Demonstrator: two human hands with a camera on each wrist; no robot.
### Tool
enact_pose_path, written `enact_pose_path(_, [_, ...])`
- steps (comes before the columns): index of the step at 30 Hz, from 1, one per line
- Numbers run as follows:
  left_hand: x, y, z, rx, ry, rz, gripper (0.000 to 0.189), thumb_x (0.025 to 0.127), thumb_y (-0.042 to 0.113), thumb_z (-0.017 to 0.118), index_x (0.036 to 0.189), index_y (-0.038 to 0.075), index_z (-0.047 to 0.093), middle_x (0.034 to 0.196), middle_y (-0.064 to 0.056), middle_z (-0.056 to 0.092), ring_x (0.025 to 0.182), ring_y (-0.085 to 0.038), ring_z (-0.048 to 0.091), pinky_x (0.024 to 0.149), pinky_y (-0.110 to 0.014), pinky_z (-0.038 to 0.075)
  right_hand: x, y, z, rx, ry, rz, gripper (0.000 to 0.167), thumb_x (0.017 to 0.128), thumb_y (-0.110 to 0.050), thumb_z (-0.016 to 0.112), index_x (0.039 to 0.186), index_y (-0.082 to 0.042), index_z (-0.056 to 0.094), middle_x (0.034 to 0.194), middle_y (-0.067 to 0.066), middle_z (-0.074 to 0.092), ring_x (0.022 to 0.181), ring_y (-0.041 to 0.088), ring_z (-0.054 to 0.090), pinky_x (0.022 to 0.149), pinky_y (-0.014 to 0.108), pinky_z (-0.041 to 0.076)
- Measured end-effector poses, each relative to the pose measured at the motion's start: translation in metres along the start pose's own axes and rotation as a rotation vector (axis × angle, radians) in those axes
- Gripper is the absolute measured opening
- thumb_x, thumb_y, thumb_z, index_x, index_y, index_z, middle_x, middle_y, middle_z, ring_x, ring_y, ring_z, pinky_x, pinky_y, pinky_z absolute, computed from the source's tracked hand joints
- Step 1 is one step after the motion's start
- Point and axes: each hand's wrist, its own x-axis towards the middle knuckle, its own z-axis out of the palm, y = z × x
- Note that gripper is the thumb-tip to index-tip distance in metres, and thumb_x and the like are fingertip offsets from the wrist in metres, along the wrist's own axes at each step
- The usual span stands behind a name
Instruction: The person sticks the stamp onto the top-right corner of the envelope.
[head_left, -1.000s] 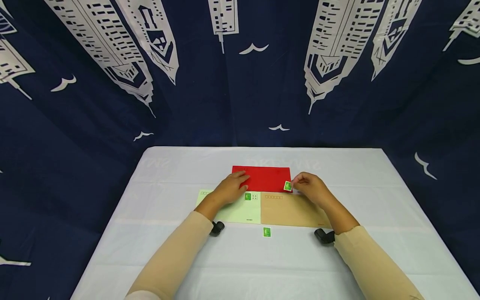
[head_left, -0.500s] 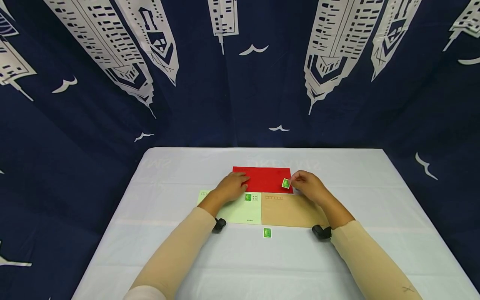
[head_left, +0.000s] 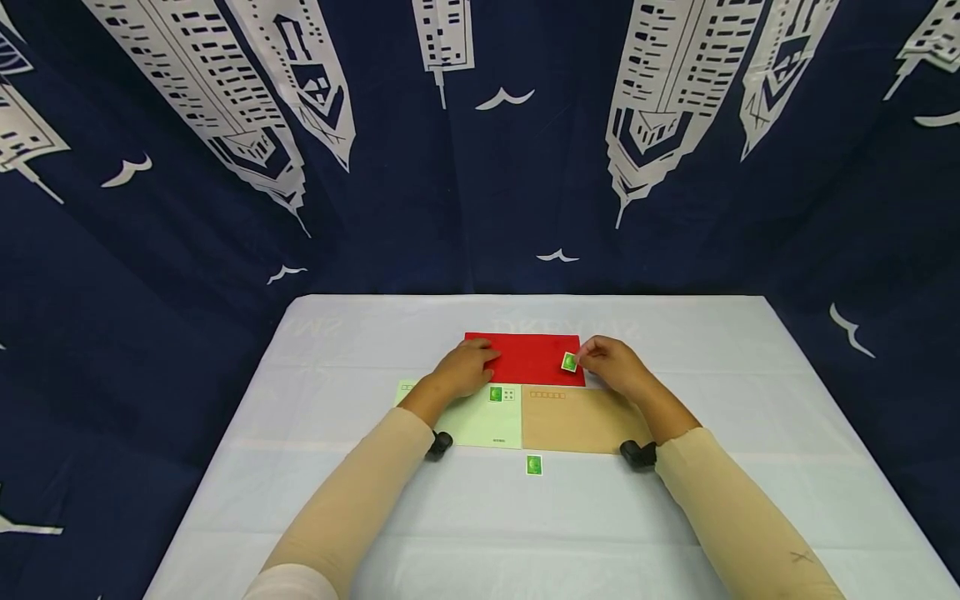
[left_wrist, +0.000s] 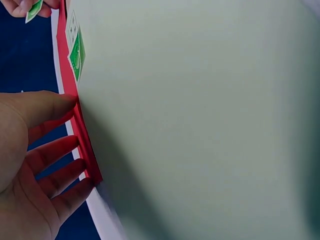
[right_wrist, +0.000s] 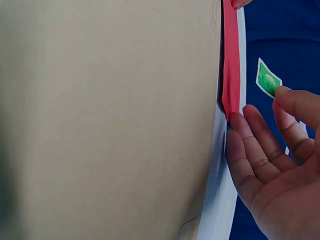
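Note:
A red envelope (head_left: pixel 532 350) lies behind a pale green envelope (head_left: pixel 480 425) and a brown envelope (head_left: pixel 577 421). My left hand (head_left: pixel 467 369) rests on the red envelope's left part with straight, spread fingers; its fingertips (left_wrist: pixel 74 142) touch the red paper in the left wrist view. Between thumb and forefinger, my right hand (head_left: pixel 613 365) pinches a green postage stamp (right_wrist: pixel 268 80) by one corner. The stamp is held above the red envelope's right end, and the other right fingers (right_wrist: pixel 242 150) come down at that envelope's edge. A similar stamp (head_left: pixel 496 394) sits on the pale green envelope.
Another green stamp (head_left: pixel 534 465) lies on the white tabletop (head_left: pixel 480 533), in front of the envelopes. A dark blue cloth (head_left: pixel 480 192) with white building prints hangs behind the table. Black wrist cameras (head_left: pixel 638 455) are worn at both wrists.
My right hand has moved slightly left and away from me, carrying the stamp further over the red envelope. The left hand has stayed on the envelope with little movement.

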Motion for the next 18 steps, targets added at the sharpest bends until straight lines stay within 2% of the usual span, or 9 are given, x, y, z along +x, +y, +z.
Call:
enact_pose_path(7, [0.005,-0.001,0.002,-0.001,-0.031,0.001,0.047,0.104,0.024,0.054,0.151,0.018,0.049,0.164,-0.006,0.036,0.153,-0.026,0.032,0.125,-0.042,0.030,0.010,0.003,0.002,0.040,-0.006,0.028,0.018,0.101,-0.020,0.061,0.112,-0.006,0.062,0.110,0.014,0.066,0.097,0.025,0.054,0.082,0.028,0.045])
enact_pose_path(13, [0.009,-0.001,0.003,0.026,-0.063,-0.012,0.052,0.104,0.033,0.055,0.154,0.023,0.045,0.166,-0.003,0.032,0.156,-0.024,0.025,0.127,-0.042,0.027,0.015,0.000,0.003,0.018,-0.008,0.030,0.020,0.100,-0.022,0.062,0.112,-0.006,0.062,0.107,0.013,0.063,0.097,0.026,0.052,0.083,0.030,0.043])
enact_pose_path(18, [0.011,0.001,0.001,0.040,-0.074,-0.014,0.053,0.103,0.035,0.057,0.154,0.024,0.045,0.166,-0.003,0.032,0.156,-0.026,0.025,0.127,-0.043,0.026,0.018,-0.004,0.003,-0.002,-0.008,0.023,0.019,0.101,-0.021,0.060,0.112,-0.006,0.062,0.104,0.011,0.062,0.094,0.024,0.051,0.080,0.030,0.042])
